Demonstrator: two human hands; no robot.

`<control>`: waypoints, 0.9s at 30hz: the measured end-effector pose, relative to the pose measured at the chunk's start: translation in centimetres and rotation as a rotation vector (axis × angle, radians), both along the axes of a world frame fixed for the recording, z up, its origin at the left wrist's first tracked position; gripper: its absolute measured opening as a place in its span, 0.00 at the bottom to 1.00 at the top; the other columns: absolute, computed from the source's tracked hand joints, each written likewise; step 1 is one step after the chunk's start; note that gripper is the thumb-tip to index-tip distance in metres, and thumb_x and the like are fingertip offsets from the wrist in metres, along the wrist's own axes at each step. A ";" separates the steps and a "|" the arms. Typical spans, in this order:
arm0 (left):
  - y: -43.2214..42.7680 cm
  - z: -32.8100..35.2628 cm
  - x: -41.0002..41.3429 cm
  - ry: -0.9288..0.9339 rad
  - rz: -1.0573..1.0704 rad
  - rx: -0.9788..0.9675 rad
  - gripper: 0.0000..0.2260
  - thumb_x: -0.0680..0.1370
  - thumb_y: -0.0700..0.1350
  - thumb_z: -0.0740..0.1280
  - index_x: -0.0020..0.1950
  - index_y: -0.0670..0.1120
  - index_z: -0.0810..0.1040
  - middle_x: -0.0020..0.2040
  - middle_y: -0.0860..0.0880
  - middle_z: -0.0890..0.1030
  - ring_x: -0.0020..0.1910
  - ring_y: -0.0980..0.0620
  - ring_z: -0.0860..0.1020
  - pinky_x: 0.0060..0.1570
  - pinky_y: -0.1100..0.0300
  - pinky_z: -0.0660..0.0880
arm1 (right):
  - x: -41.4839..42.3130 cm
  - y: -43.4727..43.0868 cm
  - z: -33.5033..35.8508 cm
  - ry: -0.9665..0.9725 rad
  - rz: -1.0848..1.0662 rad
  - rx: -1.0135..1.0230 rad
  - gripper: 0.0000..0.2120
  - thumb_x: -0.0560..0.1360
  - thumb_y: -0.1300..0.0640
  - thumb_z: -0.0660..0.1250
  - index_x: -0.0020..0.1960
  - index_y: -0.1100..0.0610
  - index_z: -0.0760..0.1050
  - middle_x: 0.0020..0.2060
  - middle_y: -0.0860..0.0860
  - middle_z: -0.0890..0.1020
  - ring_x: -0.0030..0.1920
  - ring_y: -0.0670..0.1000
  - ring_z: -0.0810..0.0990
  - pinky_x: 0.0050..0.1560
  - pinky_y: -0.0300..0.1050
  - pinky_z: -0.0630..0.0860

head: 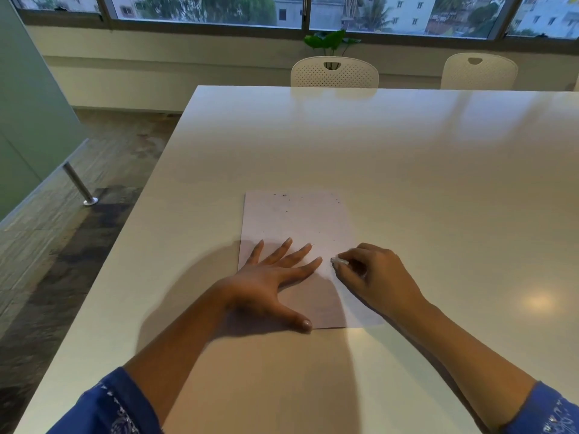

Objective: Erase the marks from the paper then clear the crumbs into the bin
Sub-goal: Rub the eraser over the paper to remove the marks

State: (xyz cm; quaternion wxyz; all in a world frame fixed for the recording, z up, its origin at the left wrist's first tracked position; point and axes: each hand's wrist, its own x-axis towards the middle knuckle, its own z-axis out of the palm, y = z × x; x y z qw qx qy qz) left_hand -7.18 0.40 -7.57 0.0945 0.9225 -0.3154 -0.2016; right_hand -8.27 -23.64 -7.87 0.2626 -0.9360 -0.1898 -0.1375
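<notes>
The paper [296,233] lies flat on the white tabletop [407,167] close in front of the person, in portrait: its long axis runs away from the body toward the far chairs, a short edge nearest, the whole sheet turned only slightly off square. The left hand [269,277] is spread flat, fingers straight, pressing the near left part of the sheet. The right hand [376,270] has its fingers curled round a small pale eraser [340,262], which meets the sheet near its right long edge. That edge is the likeliest trouble, since a stroke across it could catch the margin and fold or crease it, and the holding hand sits well to the other side. If the flat hand lifts or slides, the sheet may skid or buckle under the rubbing. Dark crumbs [283,195] lie scattered near the far short edge (a careless sweep would push them onto the tabletop, where they are harder to gather). Any marks left to erase are too faint to make out, and no bin is in view.
</notes>
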 end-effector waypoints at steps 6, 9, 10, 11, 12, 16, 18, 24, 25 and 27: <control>-0.3 0.3 0.4 0.039 0.007 0.016 0.50 0.68 0.73 0.68 0.78 0.67 0.36 0.76 0.64 0.29 0.73 0.58 0.24 0.72 0.42 0.26 | -4.2 2.4 0.7 0.092 0.211 -0.057 0.16 0.80 0.44 0.62 0.41 0.52 0.80 0.34 0.43 0.76 0.32 0.39 0.73 0.35 0.28 0.68; -0.4 0.6 0.4 0.051 0.002 0.033 0.51 0.68 0.71 0.69 0.78 0.66 0.36 0.77 0.63 0.29 0.73 0.57 0.24 0.72 0.41 0.27 | -5.4 2.5 0.8 0.158 0.304 -0.027 0.18 0.80 0.42 0.61 0.46 0.52 0.83 0.36 0.44 0.80 0.34 0.41 0.76 0.36 0.31 0.71; -0.4 0.7 0.4 0.056 0.004 0.032 0.51 0.68 0.71 0.69 0.78 0.66 0.36 0.77 0.63 0.30 0.73 0.57 0.24 0.72 0.41 0.27 | -4.7 2.1 0.7 0.134 0.259 -0.060 0.19 0.80 0.41 0.61 0.45 0.52 0.82 0.36 0.45 0.79 0.34 0.43 0.76 0.35 0.33 0.71; -0.4 0.7 0.3 0.057 0.005 0.034 0.51 0.68 0.72 0.69 0.78 0.66 0.36 0.77 0.63 0.30 0.73 0.57 0.24 0.72 0.40 0.27 | -3.6 1.5 0.5 0.089 0.192 -0.089 0.19 0.80 0.42 0.61 0.43 0.53 0.82 0.35 0.46 0.79 0.34 0.44 0.76 0.36 0.38 0.72; -0.4 0.8 0.3 0.057 0.006 0.039 0.51 0.68 0.72 0.69 0.78 0.66 0.36 0.77 0.63 0.30 0.73 0.56 0.24 0.72 0.40 0.27 | -2.4 0.8 0.4 0.047 0.109 -0.110 0.18 0.80 0.44 0.61 0.42 0.54 0.81 0.34 0.47 0.80 0.34 0.46 0.76 0.37 0.42 0.73; -0.4 0.7 0.3 0.058 0.009 0.041 0.51 0.68 0.71 0.69 0.78 0.66 0.36 0.77 0.62 0.29 0.73 0.56 0.24 0.72 0.41 0.26 | 0.1 -0.9 0.2 0.022 -0.127 -0.095 0.20 0.80 0.45 0.63 0.38 0.58 0.80 0.32 0.50 0.81 0.32 0.49 0.77 0.37 0.49 0.75; -0.4 0.8 0.3 0.057 0.009 0.036 0.51 0.68 0.71 0.70 0.78 0.66 0.36 0.77 0.62 0.29 0.73 0.57 0.24 0.72 0.41 0.26 | -1.6 0.5 0.2 0.028 -0.044 -0.083 0.18 0.80 0.47 0.64 0.36 0.56 0.78 0.30 0.47 0.78 0.31 0.47 0.74 0.35 0.44 0.71; -0.3 0.6 0.4 0.060 0.003 0.029 0.51 0.68 0.71 0.70 0.78 0.67 0.37 0.77 0.64 0.30 0.73 0.57 0.24 0.72 0.41 0.27 | -4.9 2.4 0.3 0.106 0.261 -0.047 0.18 0.81 0.44 0.61 0.41 0.53 0.81 0.33 0.45 0.78 0.32 0.42 0.73 0.35 0.30 0.67; -0.3 0.6 0.5 0.060 0.003 0.032 0.51 0.68 0.72 0.69 0.78 0.67 0.36 0.77 0.64 0.30 0.73 0.58 0.24 0.72 0.41 0.27 | -3.6 1.7 0.1 0.066 0.193 -0.068 0.18 0.81 0.45 0.61 0.40 0.54 0.80 0.32 0.45 0.77 0.32 0.44 0.73 0.35 0.35 0.68; -0.2 0.5 0.5 0.061 0.004 0.036 0.52 0.67 0.73 0.69 0.77 0.67 0.36 0.76 0.64 0.29 0.73 0.58 0.23 0.72 0.41 0.27 | -0.7 0.0 0.0 -0.006 0.017 -0.090 0.18 0.81 0.48 0.63 0.38 0.56 0.80 0.31 0.46 0.77 0.32 0.47 0.74 0.36 0.43 0.71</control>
